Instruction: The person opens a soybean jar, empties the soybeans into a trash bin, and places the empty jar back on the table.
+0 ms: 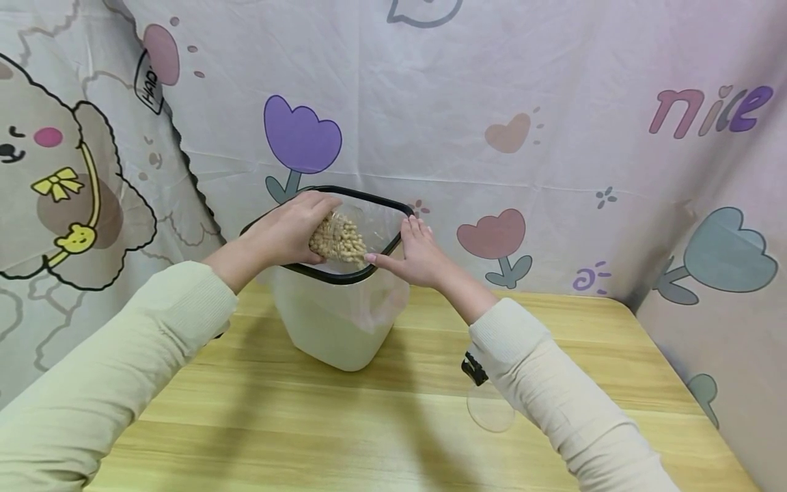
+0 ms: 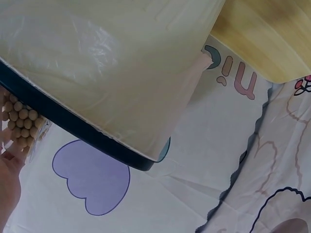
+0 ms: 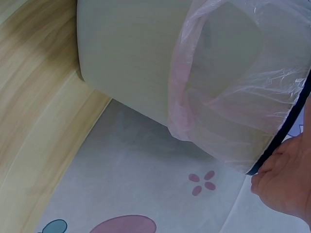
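Observation:
My left hand (image 1: 289, 229) grips a clear jar of soybeans (image 1: 340, 239), tilted with its mouth toward the right over the open trash bin. Part of the same hand (image 2: 8, 187) and some soybeans (image 2: 20, 119) show in the left wrist view. Pale and tall, the trash bin (image 1: 335, 324) has a black rim (image 1: 344, 277) and a thin translucent pinkish liner (image 1: 384, 297) folded over its top. My right hand (image 1: 424, 254) holds the rim at the right corner, fingertips and thumb spread along it. The right wrist view shows that hand (image 3: 284, 179) against the rim's edge.
A clear round lid (image 1: 490, 408) with a black clasp (image 1: 473, 369) lies on the wooden table (image 1: 344, 437), partly behind my right sleeve. Printed cloth (image 1: 418, 123) hangs close behind the bin and along both sides of the table.

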Available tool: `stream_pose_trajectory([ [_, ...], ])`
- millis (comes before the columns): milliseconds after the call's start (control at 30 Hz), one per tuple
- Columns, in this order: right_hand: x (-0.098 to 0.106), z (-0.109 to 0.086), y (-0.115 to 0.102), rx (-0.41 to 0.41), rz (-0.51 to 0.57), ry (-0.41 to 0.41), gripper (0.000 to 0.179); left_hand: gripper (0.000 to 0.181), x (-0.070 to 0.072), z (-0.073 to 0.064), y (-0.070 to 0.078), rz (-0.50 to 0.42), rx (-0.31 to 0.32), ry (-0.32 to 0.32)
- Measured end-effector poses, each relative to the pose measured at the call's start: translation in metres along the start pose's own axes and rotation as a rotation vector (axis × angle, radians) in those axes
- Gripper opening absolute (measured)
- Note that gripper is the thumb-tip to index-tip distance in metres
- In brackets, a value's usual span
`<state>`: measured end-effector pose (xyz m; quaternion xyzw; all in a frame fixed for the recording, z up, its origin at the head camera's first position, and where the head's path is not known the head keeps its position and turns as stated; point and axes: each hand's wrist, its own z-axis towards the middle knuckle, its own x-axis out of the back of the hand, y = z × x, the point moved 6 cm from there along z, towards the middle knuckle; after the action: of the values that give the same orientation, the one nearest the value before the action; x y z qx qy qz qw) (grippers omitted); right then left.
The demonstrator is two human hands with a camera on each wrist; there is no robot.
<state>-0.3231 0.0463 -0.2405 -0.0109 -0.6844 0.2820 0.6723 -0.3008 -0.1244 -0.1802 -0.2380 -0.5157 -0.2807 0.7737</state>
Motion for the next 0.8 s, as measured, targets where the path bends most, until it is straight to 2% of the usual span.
stream_pose_trajectory([
  [333,0.0,-0.0003,-0.0002,-0.001,-0.002,-0.001,0.1,0.086,0.0006,0.0013,0.002,0.05,-0.05,0.02],
  [800,0.0008,-0.0011,-0.0008,-0.012,0.004,-0.006,0.1,0.082,0.0008,0.0015,0.0056,0.136,-0.16,0.069],
])
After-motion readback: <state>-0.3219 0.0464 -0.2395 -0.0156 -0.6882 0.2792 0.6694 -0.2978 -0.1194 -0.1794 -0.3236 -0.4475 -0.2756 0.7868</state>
